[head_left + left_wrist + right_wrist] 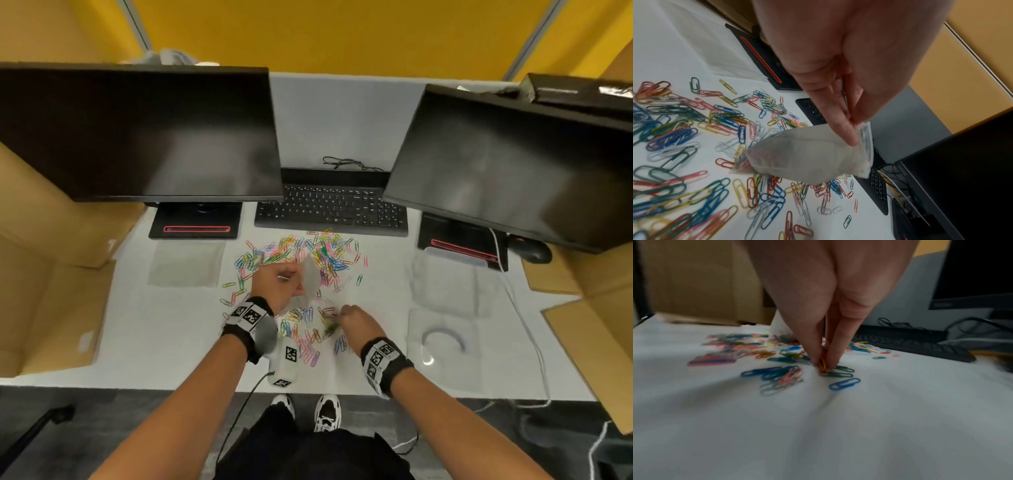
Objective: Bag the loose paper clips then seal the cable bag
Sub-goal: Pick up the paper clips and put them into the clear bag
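Many coloured paper clips (308,260) lie scattered over the white desk (154,325) in front of the keyboard. My left hand (277,284) pinches the rim of a small clear zip bag (809,155) and holds it above the clips (694,146). My right hand (356,318) reaches down to the desk, and its fingertips (813,360) pinch a few clips (823,366), yellow and red among them. The bag (310,277) looks empty. A second clear bag (445,339) with a coiled white cable inside lies flat at the right.
A black keyboard (332,209) sits behind the clips, between two dark monitors (137,133) (507,164) on stands. An empty clear bag (186,262) lies at left. A mouse (531,251) and white cable (524,308) are at right. Cardboard boxes (44,274) flank the desk.
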Demonstrator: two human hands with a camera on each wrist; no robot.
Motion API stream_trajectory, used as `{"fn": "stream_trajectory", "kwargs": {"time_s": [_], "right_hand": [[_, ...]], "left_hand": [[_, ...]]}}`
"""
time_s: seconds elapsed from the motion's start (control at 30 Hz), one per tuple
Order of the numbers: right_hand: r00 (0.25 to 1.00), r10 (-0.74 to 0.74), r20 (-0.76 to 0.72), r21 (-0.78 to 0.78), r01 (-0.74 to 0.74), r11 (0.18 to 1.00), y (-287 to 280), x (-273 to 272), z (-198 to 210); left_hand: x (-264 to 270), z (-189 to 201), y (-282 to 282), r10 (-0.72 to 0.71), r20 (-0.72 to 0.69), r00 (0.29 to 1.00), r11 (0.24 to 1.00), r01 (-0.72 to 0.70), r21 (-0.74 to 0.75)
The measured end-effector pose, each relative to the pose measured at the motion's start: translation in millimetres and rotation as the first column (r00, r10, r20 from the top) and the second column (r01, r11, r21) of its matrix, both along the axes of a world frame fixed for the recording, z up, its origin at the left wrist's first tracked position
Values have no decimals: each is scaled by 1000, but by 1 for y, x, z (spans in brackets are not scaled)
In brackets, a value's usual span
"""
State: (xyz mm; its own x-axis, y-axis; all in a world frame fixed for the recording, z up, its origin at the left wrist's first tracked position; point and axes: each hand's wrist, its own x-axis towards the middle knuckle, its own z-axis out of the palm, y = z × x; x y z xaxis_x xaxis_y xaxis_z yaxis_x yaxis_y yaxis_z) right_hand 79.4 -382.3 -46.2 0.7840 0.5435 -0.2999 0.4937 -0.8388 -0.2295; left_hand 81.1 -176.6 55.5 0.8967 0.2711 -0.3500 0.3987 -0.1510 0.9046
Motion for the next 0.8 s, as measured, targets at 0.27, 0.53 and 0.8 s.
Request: {"fn": "stream_trajectory", "kwargs": {"time_s": [0.27,0.53,0.8], "right_hand": [[558,-517,-649,401,828,391,-34,51,43],[604,-239,-761,545,794,270,29,55,89],[915,-351,-198,508,402,762,65,54,89]], "left_hand": [[2,-9,-10,60,-52,997,996,-63,-58],[11,-9,-14,-1,-39,999,995,-3,-100],[16,-12,-7,-47,-27,999,994,44,-95]]}}
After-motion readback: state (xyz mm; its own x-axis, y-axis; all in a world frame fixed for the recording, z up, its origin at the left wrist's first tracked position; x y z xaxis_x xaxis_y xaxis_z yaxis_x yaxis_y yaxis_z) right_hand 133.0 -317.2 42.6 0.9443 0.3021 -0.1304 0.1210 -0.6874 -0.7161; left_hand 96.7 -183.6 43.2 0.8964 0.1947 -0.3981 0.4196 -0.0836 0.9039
